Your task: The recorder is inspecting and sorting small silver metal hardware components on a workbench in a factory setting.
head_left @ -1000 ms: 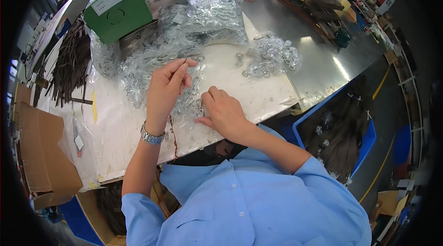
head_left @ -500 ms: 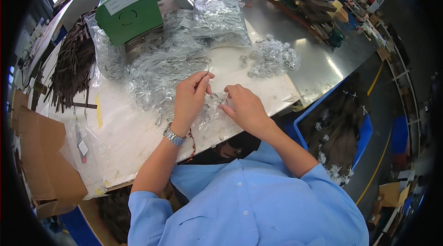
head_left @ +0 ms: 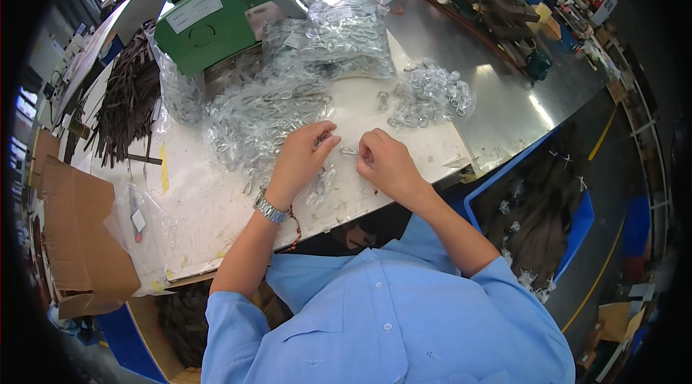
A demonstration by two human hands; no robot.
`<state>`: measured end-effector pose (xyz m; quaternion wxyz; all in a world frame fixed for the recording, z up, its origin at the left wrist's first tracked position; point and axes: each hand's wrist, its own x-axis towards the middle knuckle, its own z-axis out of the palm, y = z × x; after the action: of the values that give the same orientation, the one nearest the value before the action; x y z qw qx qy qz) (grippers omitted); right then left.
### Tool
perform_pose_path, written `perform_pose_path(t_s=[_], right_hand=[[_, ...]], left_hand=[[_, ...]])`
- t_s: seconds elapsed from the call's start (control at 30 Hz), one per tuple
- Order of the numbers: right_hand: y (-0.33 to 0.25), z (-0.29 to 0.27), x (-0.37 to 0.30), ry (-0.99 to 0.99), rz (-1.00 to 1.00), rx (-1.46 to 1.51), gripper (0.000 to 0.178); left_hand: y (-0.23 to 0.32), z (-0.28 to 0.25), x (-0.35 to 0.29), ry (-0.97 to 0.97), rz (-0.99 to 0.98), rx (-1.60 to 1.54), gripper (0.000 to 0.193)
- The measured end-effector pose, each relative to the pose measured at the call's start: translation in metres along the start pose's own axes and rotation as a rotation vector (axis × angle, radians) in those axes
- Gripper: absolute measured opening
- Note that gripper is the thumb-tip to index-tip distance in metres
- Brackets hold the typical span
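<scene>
My right hand (head_left: pixel 393 168) is closed, and a small silver metal snap hook (head_left: pixel 348 151) sticks out from its fingertips toward the left. My left hand (head_left: pixel 304 155), with a metal watch on its wrist, has thumb and fingers pinched together; what they hold, if anything, is hidden. Both hands are just above the white work surface (head_left: pixel 389 204), a short gap apart. A few silver hooks in clear plastic (head_left: pixel 322 181) lie beside the left hand. Beyond the hands spreads a heap of bagged snap hooks (head_left: pixel 252 121), and a smaller pile (head_left: pixel 436 92) sits to the right.
A green machine (head_left: pixel 209 27) stands at the back left, beside dark brown straps (head_left: pixel 130 99). A cardboard box (head_left: pixel 83 233) is at the left edge. Right of the table is a blue bin (head_left: pixel 577 233) with dark straps. Tools crowd the metal table (head_left: pixel 497 106).
My hands have drawn apart slightly. The right hand's fingers have curled in, with the snap hook now between the hands. My left hand has dropped a little.
</scene>
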<state>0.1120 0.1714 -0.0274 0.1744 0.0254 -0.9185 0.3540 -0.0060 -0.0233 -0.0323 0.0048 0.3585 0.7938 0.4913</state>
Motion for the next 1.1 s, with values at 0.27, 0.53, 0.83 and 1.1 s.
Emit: perform_pose_path(t_s=[0.27, 0.53, 0.83, 1.1], right_hand=[[0.019, -0.017, -0.009, 0.06, 0.14, 0.317, 0.014], [0.031, -0.037, -0.01, 0.058, 0.415, 1.149, 0.023], [0.027, -0.016, -0.006, 0.228, 0.435, 0.962, 0.028], [0.021, -0.02, -0.002, 0.324, 0.466, 1.05, 0.026]], left_hand=[[0.047, 0.014, 0.025, -0.324, -0.206, -0.025, 0.025], [0.043, 0.035, 0.033, -0.194, -0.48, -0.487, 0.019], [0.048, 0.036, 0.023, -0.101, -0.472, -0.677, 0.022], [0.044, 0.033, 0.02, -0.283, -0.483, -0.701, 0.017]])
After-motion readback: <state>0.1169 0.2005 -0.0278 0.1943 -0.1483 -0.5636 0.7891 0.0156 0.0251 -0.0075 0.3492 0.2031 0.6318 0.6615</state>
